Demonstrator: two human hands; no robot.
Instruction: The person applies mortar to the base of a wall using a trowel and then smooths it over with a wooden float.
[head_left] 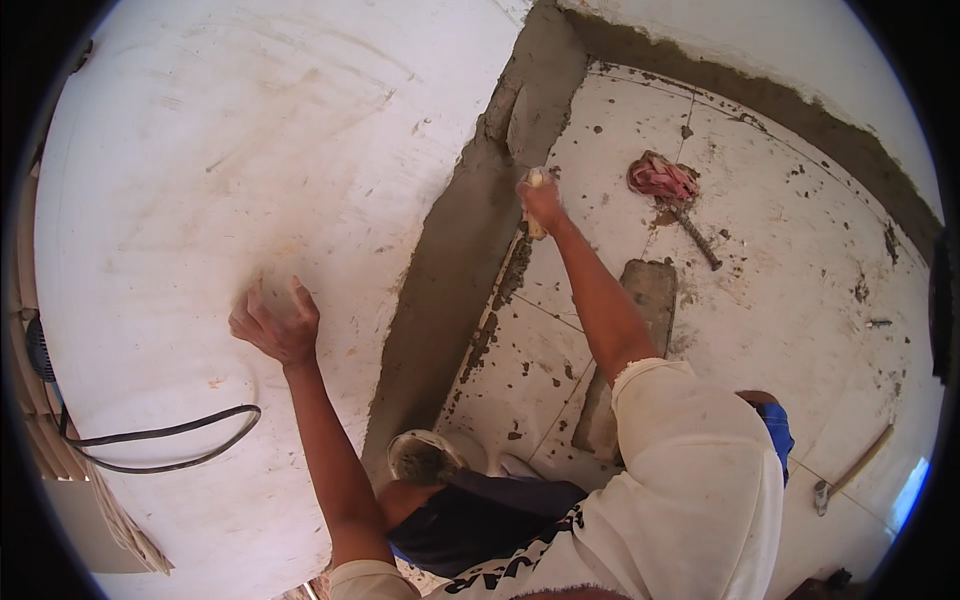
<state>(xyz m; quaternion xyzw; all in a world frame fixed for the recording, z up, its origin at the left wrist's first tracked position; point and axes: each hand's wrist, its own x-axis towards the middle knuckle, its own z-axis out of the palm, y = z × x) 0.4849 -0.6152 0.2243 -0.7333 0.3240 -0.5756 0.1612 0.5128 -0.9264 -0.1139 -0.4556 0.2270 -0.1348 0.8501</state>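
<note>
My right hand (541, 198) is closed around the pale handle of a trowel (536, 229). Its grey blade seems to lie against the wet mortar band (450, 265) along the foot of the white wall, though grey on grey makes its outline hard to read. My left hand (281, 325) is spread against the white wall (200, 210), fingers apart and bent, holding nothing. Close to my body stands a bucket (422, 457) with grey mortar in it, beside the lower end of the band.
Mortar crumbs dot the tiled floor (790, 290). A crumpled pink cloth (662, 176), a rusty metal bar (698, 239), a mortar-stained board (650, 292) and a hammer (855, 468) lie there. A black cable (165, 433) loops at left. More mortar (760, 85) edges the far wall.
</note>
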